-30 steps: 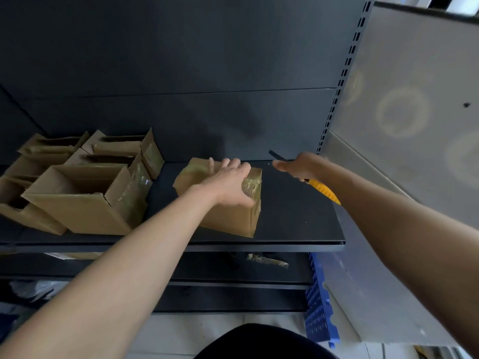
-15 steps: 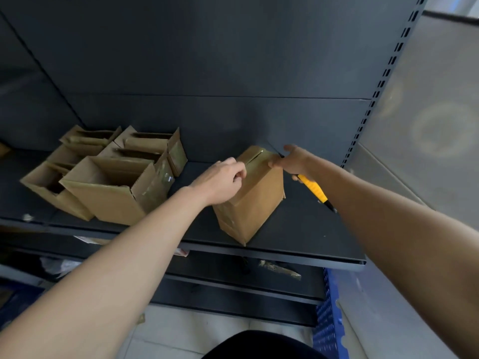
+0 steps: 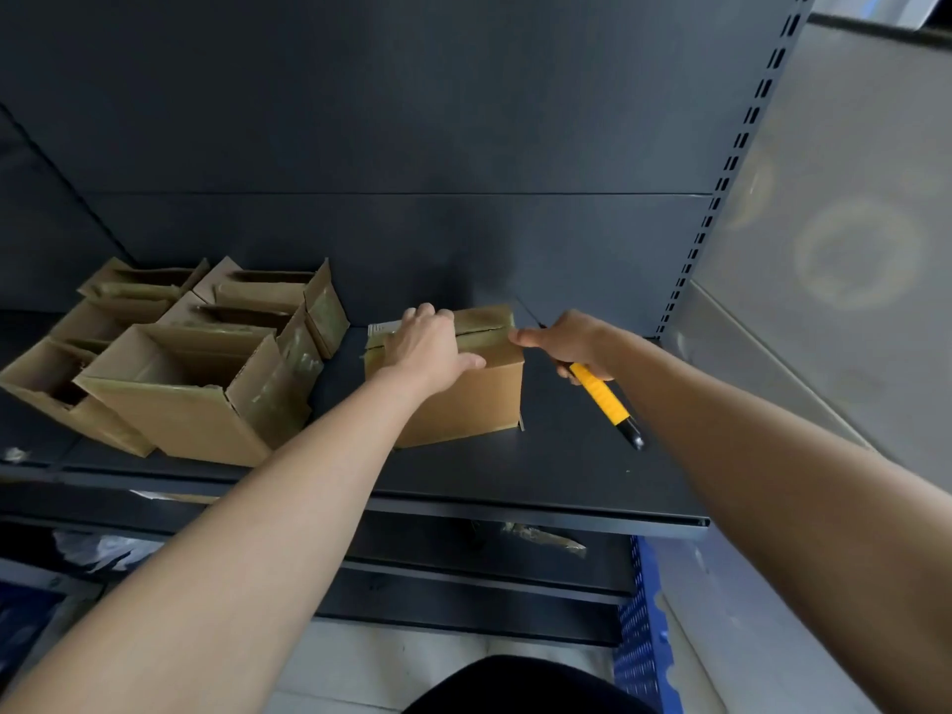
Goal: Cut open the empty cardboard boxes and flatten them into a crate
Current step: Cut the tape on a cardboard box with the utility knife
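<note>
Head view: the taped cardboard box (image 3: 463, 399) stood on the dark shelf (image 3: 515, 481), the left hand (image 3: 430, 345) gripping its top. The right hand (image 3: 572, 342), clenched on the yellow utility knife (image 3: 600, 396), touched the box's right end, nearest where the left-to-right tape seam (image 3: 484, 329) ended. 1 cut looked ready.

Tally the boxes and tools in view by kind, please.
Open brown cardboard boxes: 6, though they overlap
Closed taped brown cardboard box: 1
Yellow-handled utility knife: 1
Total: 8
</note>
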A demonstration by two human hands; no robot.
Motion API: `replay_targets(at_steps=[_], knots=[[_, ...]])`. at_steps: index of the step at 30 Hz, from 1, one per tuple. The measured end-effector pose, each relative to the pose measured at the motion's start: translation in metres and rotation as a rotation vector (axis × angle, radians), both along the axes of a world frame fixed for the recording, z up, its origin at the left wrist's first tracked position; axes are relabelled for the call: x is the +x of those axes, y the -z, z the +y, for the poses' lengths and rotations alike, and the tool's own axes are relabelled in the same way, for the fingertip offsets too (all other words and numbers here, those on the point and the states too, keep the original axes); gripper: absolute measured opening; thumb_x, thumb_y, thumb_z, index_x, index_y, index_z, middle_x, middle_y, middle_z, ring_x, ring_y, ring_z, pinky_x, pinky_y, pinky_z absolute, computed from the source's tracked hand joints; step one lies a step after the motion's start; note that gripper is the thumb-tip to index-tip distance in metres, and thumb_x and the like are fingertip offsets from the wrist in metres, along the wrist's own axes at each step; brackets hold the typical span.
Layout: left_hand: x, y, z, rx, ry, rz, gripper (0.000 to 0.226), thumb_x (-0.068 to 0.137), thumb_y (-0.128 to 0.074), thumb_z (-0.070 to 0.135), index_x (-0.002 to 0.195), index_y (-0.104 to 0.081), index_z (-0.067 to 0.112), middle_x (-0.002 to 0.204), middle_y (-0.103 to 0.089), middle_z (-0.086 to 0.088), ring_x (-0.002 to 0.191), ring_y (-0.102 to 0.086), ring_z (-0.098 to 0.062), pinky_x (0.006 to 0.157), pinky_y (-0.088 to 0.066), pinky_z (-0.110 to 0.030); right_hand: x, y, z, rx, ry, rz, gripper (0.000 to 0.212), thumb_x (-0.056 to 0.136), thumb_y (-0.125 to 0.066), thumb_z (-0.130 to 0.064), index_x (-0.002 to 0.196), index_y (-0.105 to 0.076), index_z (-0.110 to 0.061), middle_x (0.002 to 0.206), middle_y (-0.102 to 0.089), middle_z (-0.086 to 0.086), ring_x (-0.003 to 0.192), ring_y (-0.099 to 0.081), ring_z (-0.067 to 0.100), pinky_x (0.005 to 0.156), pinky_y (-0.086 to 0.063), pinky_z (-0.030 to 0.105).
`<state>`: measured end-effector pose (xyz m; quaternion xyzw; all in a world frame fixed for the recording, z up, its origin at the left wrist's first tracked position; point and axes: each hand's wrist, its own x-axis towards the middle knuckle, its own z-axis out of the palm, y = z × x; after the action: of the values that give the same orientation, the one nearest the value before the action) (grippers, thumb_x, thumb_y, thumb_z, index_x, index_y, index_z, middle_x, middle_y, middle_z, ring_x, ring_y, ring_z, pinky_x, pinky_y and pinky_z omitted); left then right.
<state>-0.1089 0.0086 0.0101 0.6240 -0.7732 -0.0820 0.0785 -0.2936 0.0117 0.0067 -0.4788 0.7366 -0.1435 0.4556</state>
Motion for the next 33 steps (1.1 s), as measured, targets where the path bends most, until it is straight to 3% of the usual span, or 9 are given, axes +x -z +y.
replay_targets(at_steps=[6,14,17,19,21,23,27,31,33], knots=[[-0.001,-0.004,0.004,0.056,0.014,-0.045,0.076,0.065,-0.076,0.056,0.120,-0.050,0.010,0.119,-0.047,-0.004,0.117,-0.039,-0.026,0.090,-0.044,-0.047,-0.020,-0.003,-0.006,0.021,0.129,-0.145,0.068,0.072,-0.070,-0.059,0.098,-0.050,0.000,0.063,-0.067,0.014,0.058,-0.067,0.023,0.059,-0.056,0.030],[-0.001,-0.008,0.003,0.088,0.041,-0.025,0.072,0.062,-0.081,0.049,0.112,-0.051,0.007,0.111,-0.047,-0.003,0.113,-0.040,-0.024,0.087,-0.043,-0.041,-0.024,-0.006,0.005,-0.049,-0.069,-0.055,0.051,0.092,-0.051,-0.050,0.077,-0.056,-0.002,0.062,-0.065,0.013,0.050,-0.061,0.021,0.051,-0.051,0.027],[-0.001,-0.007,0.003,0.094,0.034,-0.028,0.033,0.068,-0.078,0.032,0.078,-0.055,0.011,0.101,-0.045,0.004,0.106,-0.041,-0.022,0.080,-0.045,-0.040,-0.020,-0.010,0.001,-0.023,-0.068,-0.023,0.048,0.097,-0.039,-0.051,0.081,-0.050,-0.007,0.065,-0.053,0.009,0.049,-0.050,0.019,0.046,-0.045,0.025],[-0.001,-0.004,0.005,0.074,0.038,-0.034,0.023,0.071,-0.070,0.015,0.063,-0.048,0.016,0.099,-0.045,0.003,0.102,-0.042,-0.022,0.078,-0.047,-0.042,-0.017,-0.012,-0.002,-0.012,-0.034,-0.039,0.038,0.100,-0.036,-0.039,0.088,-0.049,-0.006,0.066,-0.050,0.008,0.047,-0.047,0.018,0.041,-0.042,0.023],[-0.002,-0.002,0.003,0.057,0.044,-0.002,0.017,0.071,-0.067,0.018,0.073,-0.050,0.017,0.097,-0.046,0.004,0.099,-0.041,-0.021,0.072,-0.044,-0.038,-0.015,-0.011,-0.007,-0.044,-0.042,-0.007,0.028,0.101,-0.034,-0.027,0.094,-0.049,-0.004,0.069,-0.052,0.010,0.048,-0.048,0.021,0.042,-0.043,0.024],[-0.003,-0.002,-0.001,0.072,0.053,0.016,0.030,0.073,-0.068,0.033,0.097,-0.054,0.021,0.103,-0.048,0.005,0.103,-0.041,-0.020,0.070,-0.040,-0.034,-0.014,-0.010,-0.008,-0.093,-0.036,-0.012,0.026,0.100,-0.036,-0.023,0.091,-0.049,-0.003,0.068,-0.053,0.011,0.048,-0.050,0.022,0.043,-0.044,0.026],[-0.007,0.001,-0.003,0.078,0.043,0.007,0.060,0.077,-0.067,0.054,0.125,-0.054,0.021,0.120,-0.048,0.002,0.116,-0.038,-0.023,0.090,-0.042,-0.047,-0.012,-0.012,-0.016,-0.204,-0.055,0.007,0.020,0.101,-0.036,-0.018,0.091,-0.049,-0.006,0.080,-0.055,0.013,0.053,-0.055,0.021,0.050,-0.052,0.032],[-0.015,-0.001,-0.002,0.063,0.026,0.060,0.046,0.075,-0.069,0.053,0.102,-0.059,0.017,0.104,-0.046,0.003,0.109,-0.037,-0.022,0.090,-0.041,-0.050,-0.006,-0.015,-0.024,-0.218,0.002,-0.073,0.027,0.101,-0.038,-0.020,0.127,-0.040,-0.013,0.093,-0.052,0.017,0.053,-0.051,0.022,0.046,-0.048,0.030],[-0.018,-0.006,-0.004,0.086,0.010,0.078,0.039,0.072,-0.074,0.048,0.088,-0.056,0.017,0.101,-0.045,0.003,0.106,-0.037,-0.021,0.090,-0.041,-0.049,-0.003,-0.014,-0.026,-0.218,-0.066,-0.055,0.022,0.101,-0.041,-0.022,0.116,-0.045,-0.007,0.084,-0.055,0.016,0.051,-0.053,0.022,0.045,-0.049,0.028]])
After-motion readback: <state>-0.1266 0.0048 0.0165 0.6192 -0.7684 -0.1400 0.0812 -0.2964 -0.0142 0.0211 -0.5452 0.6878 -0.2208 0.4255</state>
